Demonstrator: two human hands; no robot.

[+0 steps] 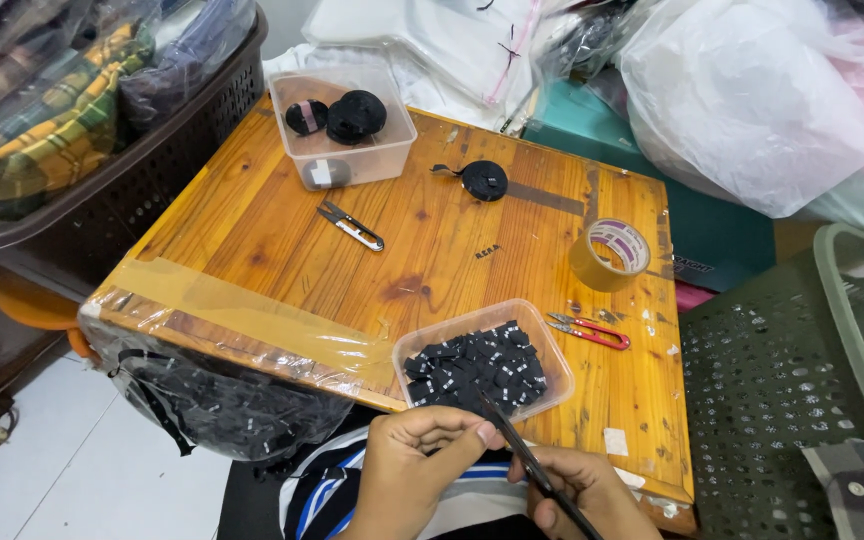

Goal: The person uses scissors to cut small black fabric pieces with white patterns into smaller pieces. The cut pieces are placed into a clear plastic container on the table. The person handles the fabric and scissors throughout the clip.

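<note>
My left hand (414,462) and my right hand (582,490) meet at the near edge of a small wooden table (252,235). Both pinch a narrow black strip (522,452) that slants up from the right hand towards the left thumb. Just beyond my fingers stands a clear plastic tub (484,362) holding several small black cut pieces. Red-handled snips (592,332) lie to the right of that tub.
A second clear tub (347,125) with black rolls stands at the far edge. A black roll (482,180), grey thread snips (350,226) and a roll of brown tape (609,254) lie mid-table. A bag of black pieces (222,405) hangs at the left front; baskets flank both sides.
</note>
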